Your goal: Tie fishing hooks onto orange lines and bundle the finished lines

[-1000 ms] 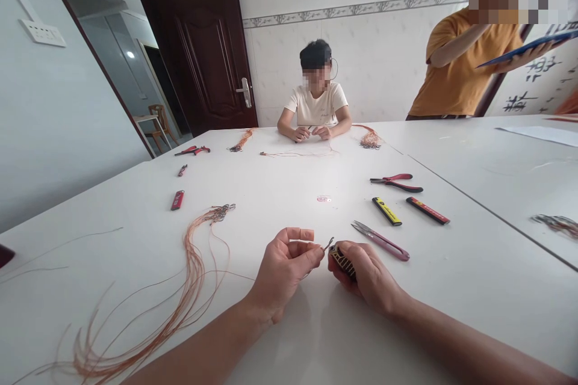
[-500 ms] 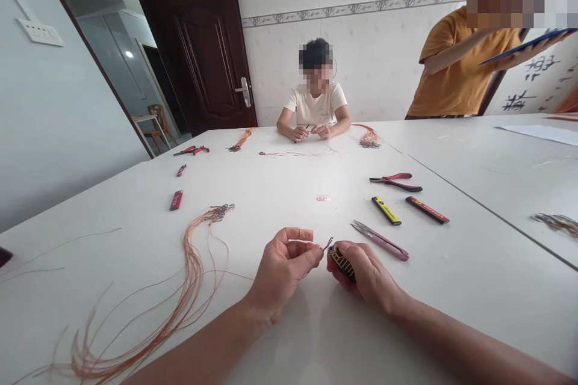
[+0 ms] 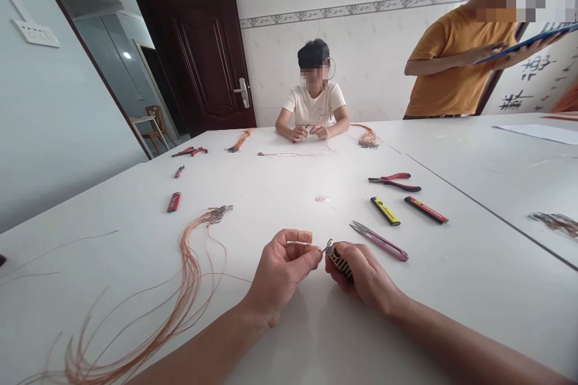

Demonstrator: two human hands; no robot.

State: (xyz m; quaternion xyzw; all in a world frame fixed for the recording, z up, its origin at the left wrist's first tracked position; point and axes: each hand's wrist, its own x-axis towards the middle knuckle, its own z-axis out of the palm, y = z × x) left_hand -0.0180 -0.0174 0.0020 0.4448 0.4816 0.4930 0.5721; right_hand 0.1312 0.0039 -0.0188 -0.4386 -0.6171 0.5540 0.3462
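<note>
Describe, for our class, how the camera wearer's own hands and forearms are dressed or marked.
The left hand and right hand wear no gloves, and no ring or watch shows. The left forearm and right forearm are bare, with no sleeves in view. A finger wrap seems to circle one left finger, though its material is unclear.

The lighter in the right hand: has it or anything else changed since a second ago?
The right hand has eased the patterned lighter slightly left, closer to the small metal hook. The standing person has lowered one hand to the blue board. The left hand keeps its pinch on the hook; nothing was picked up or let go, and the scissors and pliers lie as before.
</note>
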